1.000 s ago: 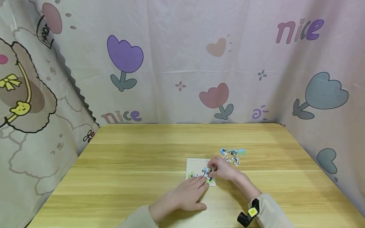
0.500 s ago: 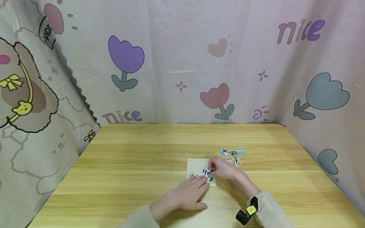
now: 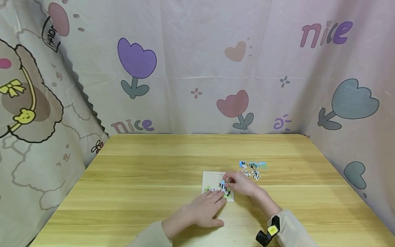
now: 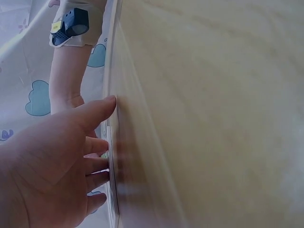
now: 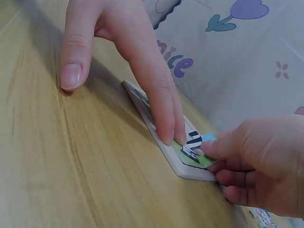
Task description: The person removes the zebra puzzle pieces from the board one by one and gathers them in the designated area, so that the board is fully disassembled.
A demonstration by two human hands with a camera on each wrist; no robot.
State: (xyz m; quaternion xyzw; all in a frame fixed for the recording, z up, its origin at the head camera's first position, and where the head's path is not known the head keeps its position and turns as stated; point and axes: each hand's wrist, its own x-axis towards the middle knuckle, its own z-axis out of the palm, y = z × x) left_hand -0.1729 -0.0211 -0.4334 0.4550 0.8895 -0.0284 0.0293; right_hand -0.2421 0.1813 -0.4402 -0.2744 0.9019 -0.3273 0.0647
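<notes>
The board (image 3: 211,178) is seemingly steadied by the left hand (image 3: 205,210), fingers outstretched; a zebra piece (image 5: 193,142) is pinched by the right hand (image 3: 242,183), loose pieces (image 3: 253,166) beyond it.

One left-hand grip (image 3: 206,210), one right-hand grip (image 3: 242,183), two sleeves (image 3: 294,228), one puzzle board (image 3: 211,176), one cluster of loose puzzle pieces (image 3: 253,165), too small to count surely, one wooden surface (image 3: 148,171), one visible wrist camera (image 3: 262,237), three large printed tulips (image 3: 136,58), two printed "nice" words (image 3: 326,33)
</notes>
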